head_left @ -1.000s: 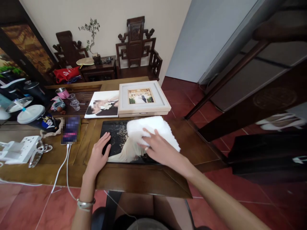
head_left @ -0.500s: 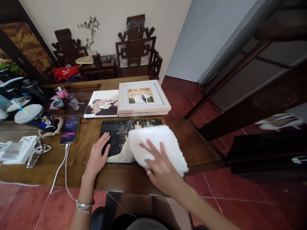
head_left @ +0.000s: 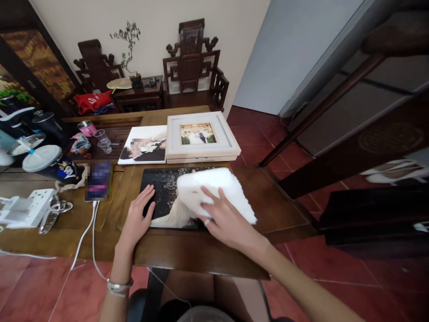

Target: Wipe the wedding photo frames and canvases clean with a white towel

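A dark photo print [head_left: 164, 192] showing a white dress lies flat on the wooden table [head_left: 201, 255]. My left hand [head_left: 137, 219] rests flat on its left edge, fingers spread. My right hand [head_left: 224, 219] presses a white cloth [head_left: 214, 190] down on the print's right half, fingers stretched over the cloth. The cloth hides most of that side of the picture.
Behind the print lie another photo [head_left: 144, 145] and a white framed picture [head_left: 201, 136]. A phone [head_left: 98, 181] on a white cable, a power strip [head_left: 23, 210], cups and a tumbler [head_left: 50, 165] crowd the left. Carved wooden chairs [head_left: 192, 62] stand by the wall.
My right hand slid the cloth toward me over the print, then back up and away; the top of the picture was briefly uncovered. My left hand stayed put.
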`<state>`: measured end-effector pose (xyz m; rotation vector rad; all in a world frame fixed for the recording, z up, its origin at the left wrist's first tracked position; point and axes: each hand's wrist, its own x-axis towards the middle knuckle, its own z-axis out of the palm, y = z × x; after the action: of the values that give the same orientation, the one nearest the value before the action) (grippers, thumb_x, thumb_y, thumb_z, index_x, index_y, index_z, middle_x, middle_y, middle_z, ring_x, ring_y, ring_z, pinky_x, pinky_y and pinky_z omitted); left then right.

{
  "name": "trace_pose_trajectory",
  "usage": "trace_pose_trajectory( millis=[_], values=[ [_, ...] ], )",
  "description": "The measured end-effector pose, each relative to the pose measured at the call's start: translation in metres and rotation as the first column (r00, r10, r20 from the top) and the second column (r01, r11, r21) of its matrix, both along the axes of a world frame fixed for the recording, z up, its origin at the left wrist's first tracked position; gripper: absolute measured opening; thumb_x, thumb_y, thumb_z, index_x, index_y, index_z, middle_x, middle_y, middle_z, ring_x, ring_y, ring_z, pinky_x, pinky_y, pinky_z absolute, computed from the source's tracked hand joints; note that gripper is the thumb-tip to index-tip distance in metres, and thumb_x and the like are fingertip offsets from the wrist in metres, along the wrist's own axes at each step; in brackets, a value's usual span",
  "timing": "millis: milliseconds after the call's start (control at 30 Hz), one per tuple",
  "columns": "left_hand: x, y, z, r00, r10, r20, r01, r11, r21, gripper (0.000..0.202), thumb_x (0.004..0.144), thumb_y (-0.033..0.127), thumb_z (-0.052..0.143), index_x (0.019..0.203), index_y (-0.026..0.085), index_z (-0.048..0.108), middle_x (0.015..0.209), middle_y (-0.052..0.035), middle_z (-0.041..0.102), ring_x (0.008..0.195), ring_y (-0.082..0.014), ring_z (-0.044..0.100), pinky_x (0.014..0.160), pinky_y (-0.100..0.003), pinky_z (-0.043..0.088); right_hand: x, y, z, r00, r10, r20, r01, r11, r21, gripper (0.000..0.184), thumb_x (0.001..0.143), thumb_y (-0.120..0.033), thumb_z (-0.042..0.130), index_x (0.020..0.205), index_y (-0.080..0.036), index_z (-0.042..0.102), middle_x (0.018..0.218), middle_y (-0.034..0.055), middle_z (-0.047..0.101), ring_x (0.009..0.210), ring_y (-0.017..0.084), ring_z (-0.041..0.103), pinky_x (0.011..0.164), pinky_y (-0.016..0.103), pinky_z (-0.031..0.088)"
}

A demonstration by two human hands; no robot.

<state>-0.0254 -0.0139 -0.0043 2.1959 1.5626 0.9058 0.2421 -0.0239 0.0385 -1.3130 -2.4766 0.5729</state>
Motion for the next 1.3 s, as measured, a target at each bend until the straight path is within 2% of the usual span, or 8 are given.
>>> trace_pose_trajectory(
  millis=[133,267,567,700,800,1100,1200,1300],
  values=[
    [0.000,0.000,0.000,1.000,0.003,0.002,-0.003,1.000,0.001,0.037,0.093,0.027,0.046,0.128,0.019,0.055,0.140,-0.0097,0.052,0.134,-0.0224,0.042,0.112,-0.046,0.035,-0.015,0.045,-0.001,0.998,-0.052,0.047,0.049,0.997,0.064,0.029,0.084,-0.007,0.041,0.099,-0.011,0.065,0.136,0.0172,0.052,0.140,0.037,0.021,0.106,0.069,0.019],
    [0.000,0.000,-0.001,1.000,0.000,0.013,-0.001,1.000,0.004,0.037,0.093,0.027,0.046,0.128,0.019,0.055,0.139,-0.0098,0.052,0.134,-0.0224,0.043,0.112,-0.046,0.034,-0.025,0.047,-0.007,0.992,-0.106,0.074,0.096,0.987,0.131,0.028,0.083,-0.009,0.046,0.101,-0.012,0.068,0.150,0.0153,0.035,0.141,0.042,0.013,0.105,0.072,0.015],
    [0.001,0.000,0.000,1.000,0.009,0.000,-0.009,1.000,-0.011,0.038,0.094,0.027,0.045,0.130,0.020,0.054,0.140,-0.0091,0.051,0.135,-0.0226,0.041,0.112,-0.047,0.034,-0.023,-0.062,-0.011,1.000,-0.012,0.006,0.012,1.000,0.007,0.026,0.073,-0.007,0.055,0.087,-0.019,0.073,0.153,0.0084,0.030,0.142,0.039,0.008,0.110,0.069,0.006],
    [0.001,-0.001,-0.001,1.000,0.012,-0.009,-0.012,1.000,-0.021,0.038,0.094,0.028,0.045,0.130,0.021,0.053,0.141,-0.0086,0.050,0.135,-0.0229,0.041,0.112,-0.048,0.034,-0.018,-0.084,0.000,0.999,0.046,-0.021,-0.048,0.994,-0.100,0.031,0.073,-0.005,0.049,0.090,-0.021,0.071,0.151,0.0040,0.036,0.143,0.033,0.010,0.112,0.067,0.011],
    [0.001,-0.001,-0.001,1.000,0.010,-0.014,-0.010,1.000,-0.020,0.038,0.094,0.027,0.045,0.131,0.020,0.053,0.141,-0.0089,0.050,0.135,-0.0221,0.040,0.112,-0.046,0.033,-0.017,-0.067,0.007,0.999,0.043,-0.014,-0.044,0.993,-0.111,0.033,0.076,-0.004,0.045,0.095,-0.019,0.069,0.148,0.0064,0.041,0.143,0.032,0.013,0.112,0.066,0.014],
    [0.000,0.000,-0.002,1.000,-0.004,0.016,0.004,1.000,-0.004,0.038,0.093,0.027,0.046,0.130,0.020,0.054,0.140,-0.0092,0.051,0.135,-0.0225,0.041,0.112,-0.047,0.034,-0.034,0.043,0.007,0.998,-0.008,0.064,0.007,1.000,0.018,0.032,0.084,-0.008,0.042,0.107,-0.012,0.064,0.141,0.0155,0.047,0.140,0.038,0.020,0.104,0.071,0.021],
    [0.000,0.000,-0.003,1.000,-0.007,0.027,0.007,1.000,0.001,0.038,0.093,0.027,0.045,0.130,0.021,0.054,0.140,-0.0087,0.051,0.135,-0.0231,0.041,0.111,-0.048,0.035,-0.040,0.052,0.001,0.995,-0.058,0.079,0.052,0.996,0.071,0.030,0.084,-0.011,0.045,0.107,-0.013,0.065,0.146,0.0160,0.041,0.141,0.040,0.017,0.104,0.072,0.015],
    [0.000,0.000,-0.003,0.999,-0.006,0.032,0.006,1.000,-0.002,0.039,0.093,0.027,0.045,0.131,0.022,0.053,0.141,-0.0085,0.051,0.135,-0.0230,0.041,0.112,-0.048,0.034,-0.045,0.036,-0.005,0.994,-0.068,0.087,0.061,0.995,0.076,0.034,0.083,-0.011,0.048,0.112,-0.014,0.066,0.150,0.0155,0.035,0.141,0.042,0.012,0.106,0.072,0.009]
  ],
)
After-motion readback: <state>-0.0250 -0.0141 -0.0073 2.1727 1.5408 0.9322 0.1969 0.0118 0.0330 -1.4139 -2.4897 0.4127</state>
